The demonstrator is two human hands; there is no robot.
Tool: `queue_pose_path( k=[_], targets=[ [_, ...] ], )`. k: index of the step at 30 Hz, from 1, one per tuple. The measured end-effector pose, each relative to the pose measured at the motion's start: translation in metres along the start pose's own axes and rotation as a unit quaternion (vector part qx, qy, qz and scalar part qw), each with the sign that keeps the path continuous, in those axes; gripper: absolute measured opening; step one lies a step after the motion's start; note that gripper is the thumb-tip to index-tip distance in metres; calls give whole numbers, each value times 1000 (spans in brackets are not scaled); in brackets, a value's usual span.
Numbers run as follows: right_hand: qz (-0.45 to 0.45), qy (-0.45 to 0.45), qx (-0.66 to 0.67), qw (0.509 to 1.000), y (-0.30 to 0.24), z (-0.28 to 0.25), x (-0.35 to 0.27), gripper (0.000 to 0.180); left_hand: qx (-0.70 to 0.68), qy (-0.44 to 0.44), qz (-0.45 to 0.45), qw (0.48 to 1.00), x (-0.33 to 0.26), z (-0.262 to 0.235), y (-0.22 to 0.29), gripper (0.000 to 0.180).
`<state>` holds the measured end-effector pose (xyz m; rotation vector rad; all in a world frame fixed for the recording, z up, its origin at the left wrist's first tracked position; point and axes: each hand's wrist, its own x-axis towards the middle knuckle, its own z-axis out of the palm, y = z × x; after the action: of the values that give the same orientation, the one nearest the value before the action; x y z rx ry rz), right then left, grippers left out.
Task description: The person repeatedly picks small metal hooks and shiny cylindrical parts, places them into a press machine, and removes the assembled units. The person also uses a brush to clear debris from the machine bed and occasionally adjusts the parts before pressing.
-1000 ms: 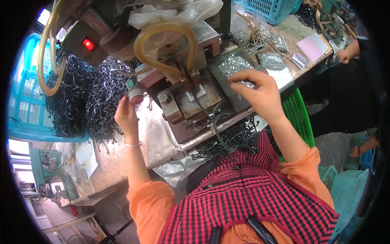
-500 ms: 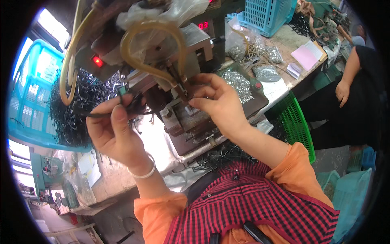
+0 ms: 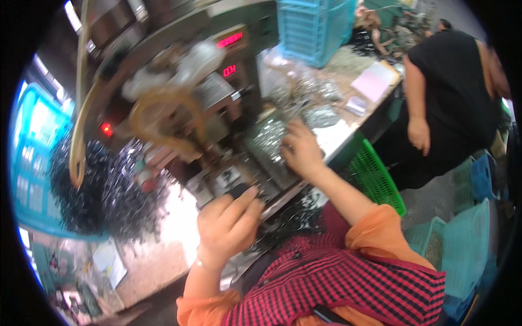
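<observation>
My left hand (image 3: 229, 224) is closed, thumb and index finger together, on a dark strip (image 3: 238, 190) at the front of a bench press machine (image 3: 220, 130). Most of the strip is covered by my fingers. My right hand (image 3: 302, 151) is at the right edge of a tray of small silver metal parts (image 3: 272, 138). Its fingers are curled together, and blur hides whatever is between them. A yellowish hose (image 3: 142, 100) loops over the press, beside red lit displays (image 3: 229, 70).
A heap of dark strips (image 3: 98, 190) lies left, by a blue crate (image 3: 32, 163). More strips lie below the press near my lap. A green basket (image 3: 378, 176) stands right, near a person in black (image 3: 451, 103). Bags of metal parts (image 3: 321, 115) lie behind the tray.
My right hand has left the press and moved to the tray of metal parts. My left hand has come right and down, to the press front. The whole view has shifted.
</observation>
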<state>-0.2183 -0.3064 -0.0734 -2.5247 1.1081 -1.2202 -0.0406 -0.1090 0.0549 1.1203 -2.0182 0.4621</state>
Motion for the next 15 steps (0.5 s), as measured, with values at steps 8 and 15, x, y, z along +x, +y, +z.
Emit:
queue_pose_path(
  k=[8,15],
  targets=[
    [111,43,89,989,-10,-6,8,11,-21,-3,-39,999,3,-5,1,19],
    [197,41,242,949,-10,-22,15,14,-11,9,-55,998,-2,-5,7,21]
  ],
)
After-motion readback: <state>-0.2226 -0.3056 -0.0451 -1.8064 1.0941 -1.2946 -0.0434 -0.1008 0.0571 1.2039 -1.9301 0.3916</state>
